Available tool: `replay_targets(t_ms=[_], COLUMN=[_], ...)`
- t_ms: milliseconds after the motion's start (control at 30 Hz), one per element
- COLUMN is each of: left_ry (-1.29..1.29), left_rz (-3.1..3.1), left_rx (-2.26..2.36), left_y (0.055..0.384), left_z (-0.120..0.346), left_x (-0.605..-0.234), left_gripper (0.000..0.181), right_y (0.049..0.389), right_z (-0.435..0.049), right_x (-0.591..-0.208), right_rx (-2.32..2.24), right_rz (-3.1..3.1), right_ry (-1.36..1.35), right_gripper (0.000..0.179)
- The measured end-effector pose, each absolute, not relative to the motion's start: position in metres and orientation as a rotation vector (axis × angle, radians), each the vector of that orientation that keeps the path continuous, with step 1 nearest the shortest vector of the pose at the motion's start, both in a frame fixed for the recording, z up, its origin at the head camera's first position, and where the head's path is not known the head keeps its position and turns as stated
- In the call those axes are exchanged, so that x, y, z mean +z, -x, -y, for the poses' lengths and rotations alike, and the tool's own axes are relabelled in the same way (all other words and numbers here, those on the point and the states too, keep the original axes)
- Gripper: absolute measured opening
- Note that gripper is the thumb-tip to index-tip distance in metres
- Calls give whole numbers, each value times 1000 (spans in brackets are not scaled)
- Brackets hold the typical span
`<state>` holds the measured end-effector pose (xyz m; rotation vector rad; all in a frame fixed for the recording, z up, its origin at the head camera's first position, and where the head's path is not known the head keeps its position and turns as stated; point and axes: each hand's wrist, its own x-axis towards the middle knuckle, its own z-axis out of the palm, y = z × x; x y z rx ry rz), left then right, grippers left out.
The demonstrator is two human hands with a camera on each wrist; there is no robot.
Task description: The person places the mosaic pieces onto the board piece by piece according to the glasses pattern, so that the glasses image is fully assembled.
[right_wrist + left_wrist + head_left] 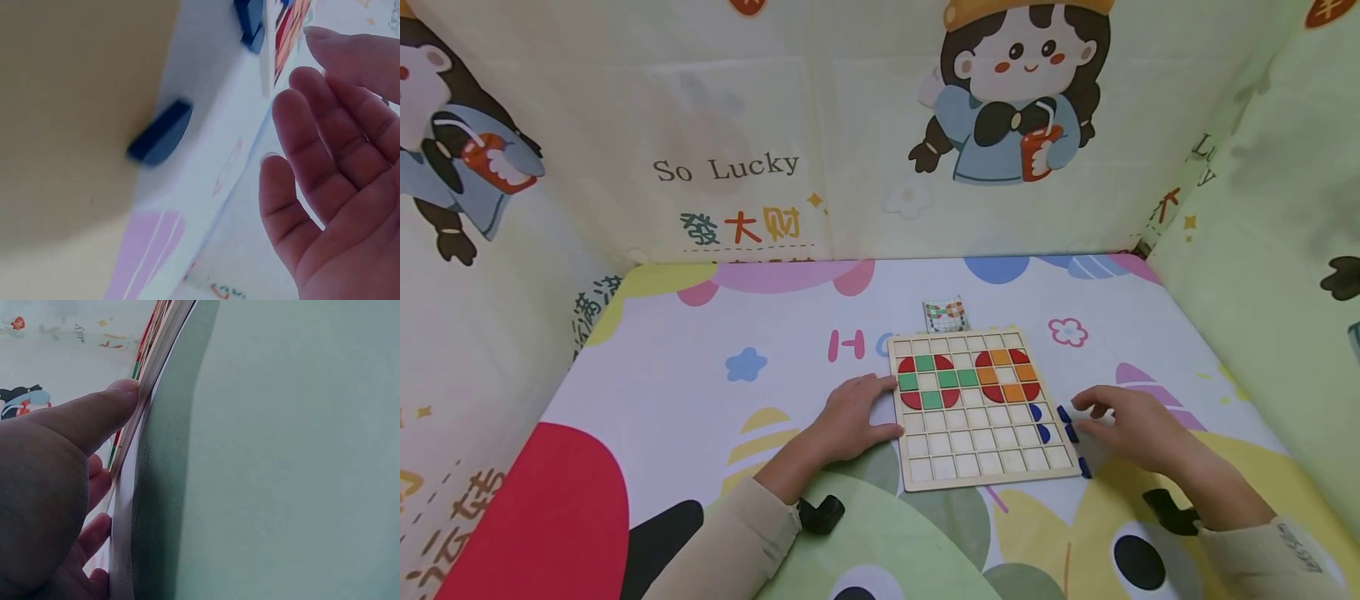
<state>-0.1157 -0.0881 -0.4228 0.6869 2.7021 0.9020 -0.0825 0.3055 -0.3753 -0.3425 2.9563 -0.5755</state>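
Note:
A square wooden grid board [980, 468] lies on the printed tablecloth. Red, green and orange pieces form two ring patterns in its upper rows, and blue pieces [1043, 433] occupy cells near its right side. My left hand [850, 417] rests against the board's left edge, with the thumb [115, 403] touching that edge in the left wrist view. Just right of the board, my right hand [1138, 429] hovers by several loose blue pieces [1085, 467]. Its fingers [294, 119] are loosely bent with nothing between them in the right wrist view. One curved-sided blue piece [161, 132] lies apart from the others.
A small pattern card [946, 313] with a matching red, green and orange design lies at the board's far edge. Printed cloth walls [850, 167] rise behind and at both sides of the table. Dark wrist-worn mounts [822, 514] sit at the sleeve cuffs.

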Motion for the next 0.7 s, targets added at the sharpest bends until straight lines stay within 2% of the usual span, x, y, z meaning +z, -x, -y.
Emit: replay_targets(t_ms=[367,700], left_ry=[-684,-671], left_rz=[-2703,-2701], left_rx=[897,903], left_y=[115,115], left_z=[87,87], left_x=[-421,-422], left_gripper=[69,69], right_y=[73,72], right_z=[-341,-345], right_x=[-384,-391], right_rx=[-542,-528], right_rz=[-2961,-2965], right_ry=[321,299], right_gripper=[29,29])
